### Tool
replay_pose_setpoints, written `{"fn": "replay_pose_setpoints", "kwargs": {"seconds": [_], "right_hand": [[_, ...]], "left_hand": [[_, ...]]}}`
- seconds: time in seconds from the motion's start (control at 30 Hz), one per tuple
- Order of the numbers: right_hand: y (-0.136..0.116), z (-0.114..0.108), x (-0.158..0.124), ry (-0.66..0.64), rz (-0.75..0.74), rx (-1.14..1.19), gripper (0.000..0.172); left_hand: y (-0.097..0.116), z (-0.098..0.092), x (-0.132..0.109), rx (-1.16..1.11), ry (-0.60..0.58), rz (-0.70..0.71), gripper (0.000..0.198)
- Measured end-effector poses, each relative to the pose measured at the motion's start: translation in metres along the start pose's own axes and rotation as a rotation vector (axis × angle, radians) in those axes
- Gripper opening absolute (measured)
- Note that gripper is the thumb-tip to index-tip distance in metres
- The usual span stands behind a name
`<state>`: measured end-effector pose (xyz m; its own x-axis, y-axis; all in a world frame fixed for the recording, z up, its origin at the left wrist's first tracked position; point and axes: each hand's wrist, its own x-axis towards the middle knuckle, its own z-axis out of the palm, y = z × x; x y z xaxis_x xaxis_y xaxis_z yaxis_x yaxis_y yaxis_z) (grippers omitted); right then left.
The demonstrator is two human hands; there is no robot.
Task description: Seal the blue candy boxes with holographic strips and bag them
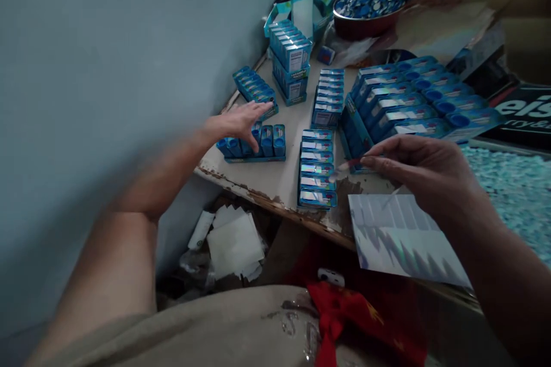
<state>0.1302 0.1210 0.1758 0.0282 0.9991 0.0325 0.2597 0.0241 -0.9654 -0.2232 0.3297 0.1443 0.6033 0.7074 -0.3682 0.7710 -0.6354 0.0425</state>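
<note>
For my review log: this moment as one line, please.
left hand: open over blue rectangular boxes, contact unclear | right hand: pinching slim red-and-pale tool

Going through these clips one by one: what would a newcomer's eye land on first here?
Probably the bright blue printed packs, lined up in rows across the worn white table, the largest group right of centre. Next, the round dark-red bowl at the back, full of small blue and silvery discs. In front, the bare right hand pinches a slim, pale-tipped item.
</note>
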Motion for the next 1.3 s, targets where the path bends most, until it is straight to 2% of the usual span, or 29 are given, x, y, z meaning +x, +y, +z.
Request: {"fn": "replay_pose_setpoints", "kwargs": {"seconds": [0.07, 0.13, 0.23, 0.3, 0.37, 0.47, 0.57, 0.63, 0.73, 0.8, 0.87, 0.97, 1.07, 1.13, 1.2, 1.23, 1.3], "right_hand": [[0.001, 0.001, 0.0, -0.021, 0.058, 0.046, 0.022], [0.002, 0.003, 0.0, -0.039, 0.08, 0.072, 0.02], [0.006, 0.007, -0.003, -0.035, 0.073, 0.092, 0.016], [0.011, 0.009, -0.005, -0.039, 0.094, 0.109, 0.016], [0.016, 0.009, -0.008, -0.068, 0.109, 0.114, 0.017], [0.021, 0.007, -0.013, -0.095, 0.096, 0.093, 0.017], [0.025, 0.002, -0.016, -0.061, 0.079, 0.069, 0.014], [0.028, 0.0, -0.017, -0.051, 0.073, 0.058, 0.013], [0.031, 0.0, -0.019, -0.075, 0.072, 0.058, 0.017], [0.03, 0.002, -0.022, -0.091, 0.077, 0.074, 0.019], [0.028, 0.004, -0.025, -0.098, 0.075, 0.097, 0.021], [0.025, 0.004, -0.027, -0.113, 0.057, 0.111, 0.021], [0.021, 0.002, -0.025, -0.153, 0.036, 0.085, 0.023], [0.015, 0.0, -0.022, -0.144, 0.014, 0.063, 0.021], [0.009, -0.002, -0.02, -0.112, -0.007, 0.041, 0.017], [0.006, -0.003, -0.02, -0.097, -0.012, 0.034, 0.014], [0.003, -0.006, -0.021, -0.074, -0.006, 0.031, 0.011]], "left_hand": [[0.002, 0.019, -0.01, -0.01, 0.059, -0.097, 0.127], [0.013, 0.042, -0.019, 0.023, 0.113, -0.187, 0.116], [0.036, 0.075, -0.031, 0.098, 0.276, -0.284, 0.112], [0.042, 0.087, -0.037, 0.101, 0.354, -0.284, 0.112], [0.034, 0.087, -0.041, 0.081, 0.335, -0.228, 0.115], [0.012, 0.072, -0.044, 0.03, 0.212, -0.108, 0.115], [0.006, 0.06, -0.047, -0.002, 0.229, -0.142, 0.102], [0.015, 0.064, -0.049, -0.002, 0.305, -0.224, 0.089], [0.039, 0.089, -0.053, 0.001, 0.455, -0.281, 0.073], [0.054, 0.109, -0.059, -0.025, 0.558, -0.299, 0.068], [0.069, 0.121, -0.067, -0.067, 0.62, -0.345, 0.07], [0.096, 0.115, -0.072, -0.087, 0.658, -0.433, 0.078], [0.118, 0.088, -0.052, -0.034, 0.599, -0.32, 0.092], [0.12, 0.065, -0.019, 0.009, 0.463, -0.205, 0.109], [0.109, 0.044, 0.022, 0.031, 0.281, -0.178, 0.119], [0.101, 0.035, 0.042, 0.038, 0.169, -0.175, 0.114], [0.084, 0.02, 0.076, 0.042, -0.027, -0.165, 0.086]]}}
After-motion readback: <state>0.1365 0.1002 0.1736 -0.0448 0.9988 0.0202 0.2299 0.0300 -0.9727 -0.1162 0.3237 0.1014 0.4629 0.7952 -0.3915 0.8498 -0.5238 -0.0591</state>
